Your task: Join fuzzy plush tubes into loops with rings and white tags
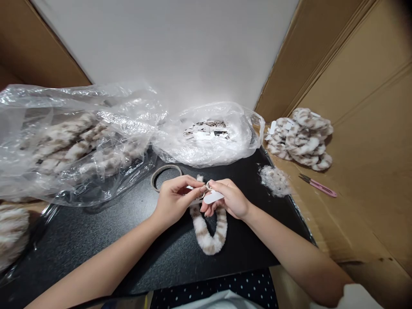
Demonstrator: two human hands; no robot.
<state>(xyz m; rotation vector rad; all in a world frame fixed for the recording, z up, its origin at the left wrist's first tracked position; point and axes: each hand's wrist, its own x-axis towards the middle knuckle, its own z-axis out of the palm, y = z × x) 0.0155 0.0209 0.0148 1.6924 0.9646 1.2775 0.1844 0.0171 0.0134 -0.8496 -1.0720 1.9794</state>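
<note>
A furry white-and-beige striped loop (209, 242) lies on the black tabletop under my hands. My left hand (177, 195) is closed, its thumb and forefinger pinching at a small pale ring (208, 185) above the loop's upper end. Opposite it, my right hand (233, 198) is closed on the same ring, thumb on top. A white rounded tag (213, 197) sits across the right fingers beside the ring. Fingertips partly cover the ring and whatever joins it to the loop.
A roll of tape (154, 178) lies behind my left hand. Clear bags hold furry pieces (67, 141) and tags with metal hardware (206, 131). To the right are fluff (275, 181), pink-handled thread snips (322, 187) and a pile of tagged furry loops (301, 139) on cardboard.
</note>
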